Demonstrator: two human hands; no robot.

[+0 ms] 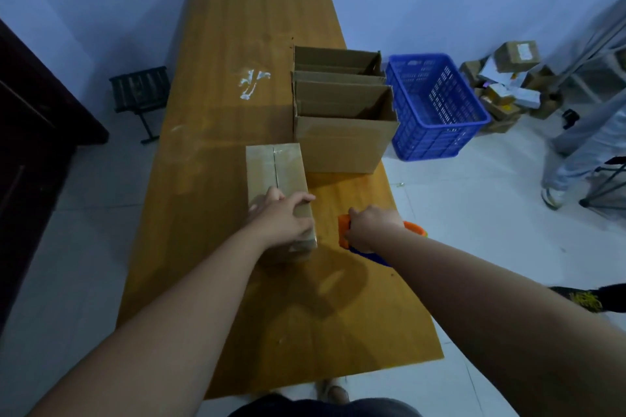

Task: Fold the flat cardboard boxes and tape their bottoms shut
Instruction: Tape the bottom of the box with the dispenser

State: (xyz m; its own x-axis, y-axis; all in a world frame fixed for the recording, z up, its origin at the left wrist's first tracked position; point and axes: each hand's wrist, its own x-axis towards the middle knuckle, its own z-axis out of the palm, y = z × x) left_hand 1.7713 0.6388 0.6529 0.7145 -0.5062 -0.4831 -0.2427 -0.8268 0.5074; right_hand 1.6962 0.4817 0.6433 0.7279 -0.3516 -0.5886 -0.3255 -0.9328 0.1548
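Head: right hand (371, 225) around tape dispenser (343, 229)

Small box (274, 169) held down, tape dispenser (343, 230) beside it

The left hand (283, 217) grips the near end of the box (glossy tape along its seam) on the wooden table (237, 44). The right hand (371, 225) holds the orange-and-blue dispenser just to its right. Open boxes (342, 142) stand behind, with a blue crate (437, 105) on the floor.
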